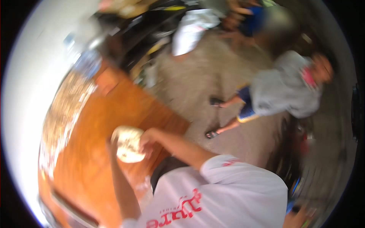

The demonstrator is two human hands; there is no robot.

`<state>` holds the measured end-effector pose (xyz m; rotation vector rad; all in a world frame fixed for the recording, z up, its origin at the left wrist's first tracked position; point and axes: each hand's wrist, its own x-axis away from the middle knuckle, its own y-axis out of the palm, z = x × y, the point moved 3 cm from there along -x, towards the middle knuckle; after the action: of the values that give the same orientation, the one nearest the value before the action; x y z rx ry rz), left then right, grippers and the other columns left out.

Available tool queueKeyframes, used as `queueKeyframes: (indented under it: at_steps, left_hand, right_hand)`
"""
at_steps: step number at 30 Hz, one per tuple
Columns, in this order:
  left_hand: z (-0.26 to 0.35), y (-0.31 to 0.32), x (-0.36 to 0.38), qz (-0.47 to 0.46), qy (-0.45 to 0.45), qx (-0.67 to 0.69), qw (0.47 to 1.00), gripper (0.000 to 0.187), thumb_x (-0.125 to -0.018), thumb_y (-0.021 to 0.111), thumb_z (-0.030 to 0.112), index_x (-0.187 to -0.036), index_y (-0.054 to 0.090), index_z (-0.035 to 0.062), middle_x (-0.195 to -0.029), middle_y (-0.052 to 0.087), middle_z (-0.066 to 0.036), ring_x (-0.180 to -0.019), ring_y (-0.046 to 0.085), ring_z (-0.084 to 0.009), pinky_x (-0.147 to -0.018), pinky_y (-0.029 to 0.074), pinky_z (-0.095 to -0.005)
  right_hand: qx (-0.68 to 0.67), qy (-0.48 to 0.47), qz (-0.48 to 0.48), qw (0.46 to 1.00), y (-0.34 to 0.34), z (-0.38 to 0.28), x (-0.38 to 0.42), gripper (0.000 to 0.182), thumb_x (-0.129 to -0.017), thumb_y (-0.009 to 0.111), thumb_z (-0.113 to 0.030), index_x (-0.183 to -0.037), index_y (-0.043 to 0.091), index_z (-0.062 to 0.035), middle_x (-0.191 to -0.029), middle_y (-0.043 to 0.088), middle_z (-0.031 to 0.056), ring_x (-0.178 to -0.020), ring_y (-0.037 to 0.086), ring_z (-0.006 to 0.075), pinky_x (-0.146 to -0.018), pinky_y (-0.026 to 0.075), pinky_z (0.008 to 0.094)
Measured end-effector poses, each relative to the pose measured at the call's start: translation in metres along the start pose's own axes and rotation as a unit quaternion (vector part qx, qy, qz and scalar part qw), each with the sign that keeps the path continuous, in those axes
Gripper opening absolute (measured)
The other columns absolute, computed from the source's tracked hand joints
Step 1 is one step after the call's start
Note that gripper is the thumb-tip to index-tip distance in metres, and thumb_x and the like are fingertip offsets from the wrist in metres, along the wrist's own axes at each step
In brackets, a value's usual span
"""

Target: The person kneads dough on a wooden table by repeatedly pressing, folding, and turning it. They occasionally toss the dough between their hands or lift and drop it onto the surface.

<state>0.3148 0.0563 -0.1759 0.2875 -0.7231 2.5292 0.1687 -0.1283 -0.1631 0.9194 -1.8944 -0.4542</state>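
Both of my hands are at a pale, round, bowl-like thing [129,146] with dark flecks, over the orange-brown table [91,125]. At its left edge, my left hand [113,141] is closed, mostly seen from the side. My right hand [147,143] has its fingers bent and closed at the right edge of the same thing. Motion blur smears the picture, and the kind of this pale thing cannot be made out.
Clear plastic-wrapped goods [62,117] line the table's left side, with an orange-brown box [107,80] at its far end. A person in a grey top [277,83] stands on the bare floor to the right. Another person in blue [254,17] is farther back.
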Motion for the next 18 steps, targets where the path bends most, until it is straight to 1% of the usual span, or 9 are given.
queueKeyframes:
  at_steps: [3, 5, 6, 7, 8, 10, 11, 14, 18]
  left_hand:
    - [0.021, 0.001, 0.012, 0.035, -0.063, -0.051, 0.996, 0.043, -0.078, 0.077, 0.030, -0.101, 0.067, -0.0055, -0.085, 0.070, -0.016, -0.074, 0.067, -0.0249, -0.065, 0.053, -0.0373]
    - [0.002, 0.011, 0.012, 0.077, 0.026, -0.097, 0.992, 0.046, -0.077, 0.080, 0.022, -0.111, 0.064, -0.0038, -0.092, 0.068, -0.016, -0.083, 0.067, -0.0268, -0.072, 0.055, -0.0370]
    - [0.004, 0.018, 0.019, 0.206, 0.185, -0.187, 0.943, 0.042, -0.074, 0.080, 0.020, -0.107, 0.064, -0.0001, -0.091, 0.068, -0.016, -0.084, 0.067, -0.0297, -0.076, 0.054, -0.0391]
    - [0.013, 0.019, 0.024, 0.142, 0.095, -0.123, 0.978, 0.044, -0.073, 0.080, 0.021, -0.109, 0.063, 0.0019, -0.092, 0.068, -0.016, -0.088, 0.067, -0.0319, -0.076, 0.053, -0.0412]
    - [0.025, 0.021, 0.030, 0.071, 0.015, -0.049, 0.996, 0.047, -0.072, 0.079, 0.023, -0.111, 0.062, 0.0040, -0.093, 0.068, -0.017, -0.091, 0.066, -0.0341, -0.077, 0.052, -0.0432]
    - [0.028, 0.016, 0.037, 0.088, -0.051, -0.055, 0.993, 0.048, -0.071, 0.080, 0.023, -0.112, 0.060, 0.0070, -0.094, 0.068, -0.015, -0.093, 0.066, -0.0351, -0.079, 0.052, -0.0419]
    - [0.035, 0.012, 0.045, 0.127, -0.026, -0.047, 0.990, 0.055, -0.072, 0.078, 0.019, -0.122, 0.057, 0.0096, -0.096, 0.069, -0.015, -0.094, 0.066, -0.0365, -0.080, 0.052, -0.0406]
    - [0.048, 0.008, 0.064, 0.155, -0.053, 0.076, 0.984, 0.058, -0.073, 0.075, 0.014, -0.127, 0.057, 0.0087, -0.102, 0.069, -0.018, -0.095, 0.065, -0.0370, -0.081, 0.053, -0.0423]
    - [0.054, 0.025, 0.090, 0.163, 0.075, -0.037, 0.983, 0.055, -0.076, 0.072, 0.010, -0.129, 0.059, 0.0106, -0.119, 0.065, -0.016, -0.115, 0.059, -0.0346, -0.099, 0.046, -0.0439]
  right_hand:
    - [-0.063, -0.113, 0.082, 0.988, -0.022, -0.010, 0.040, 0.028, -0.089, 0.063, -0.018, -0.110, 0.064, 0.0002, -0.099, 0.070, 0.0160, -0.085, 0.072, 0.0270, -0.072, 0.059, 0.0391]
    - [-0.026, -0.255, 0.328, 0.909, -0.034, -0.029, 0.049, 0.021, -0.084, 0.065, -0.011, -0.103, 0.063, -0.0007, -0.085, 0.067, 0.0099, -0.069, 0.066, 0.0182, -0.061, 0.058, 0.0347]
    - [-0.002, -0.267, 0.434, 0.860, -0.043, -0.038, 0.050, 0.025, -0.082, 0.067, -0.010, -0.105, 0.062, -0.0018, -0.086, 0.067, 0.0088, -0.076, 0.067, 0.0173, -0.068, 0.058, 0.0331]
    - [0.155, -0.240, 0.501, 0.817, -0.073, -0.036, 0.039, 0.047, -0.077, 0.071, -0.011, -0.121, 0.057, -0.0032, -0.105, 0.066, 0.0138, -0.096, 0.066, 0.0234, -0.085, 0.055, 0.0357]
    - [0.172, -0.250, 0.476, 0.826, -0.070, -0.054, 0.029, 0.047, -0.077, 0.071, -0.011, -0.121, 0.057, -0.0032, -0.105, 0.066, 0.0138, -0.096, 0.066, 0.0234, -0.085, 0.055, 0.0357]
    - [0.492, -0.334, 0.454, 0.663, -0.039, -0.085, 0.029, 0.070, -0.073, 0.074, -0.010, -0.137, 0.046, -0.0043, -0.128, 0.056, 0.0182, -0.118, 0.056, 0.0313, -0.100, 0.047, 0.0390]
    - [0.538, -0.283, 0.375, 0.700, -0.027, -0.096, 0.021, 0.084, -0.070, 0.075, -0.008, -0.145, 0.037, -0.0053, -0.142, 0.045, 0.0184, -0.128, 0.046, 0.0358, -0.105, 0.042, 0.0408]
    - [0.527, -0.276, 0.305, 0.743, -0.007, -0.101, -0.009, 0.080, -0.069, 0.075, -0.006, -0.141, 0.041, -0.0050, -0.137, 0.049, 0.0172, -0.125, 0.049, 0.0349, -0.103, 0.043, 0.0404]
    - [0.547, -0.292, 0.386, 0.683, 0.011, -0.084, -0.007, 0.057, -0.069, 0.073, 0.000, -0.123, 0.053, -0.0029, -0.123, 0.057, 0.0157, -0.114, 0.055, 0.0358, -0.097, 0.047, 0.0410]
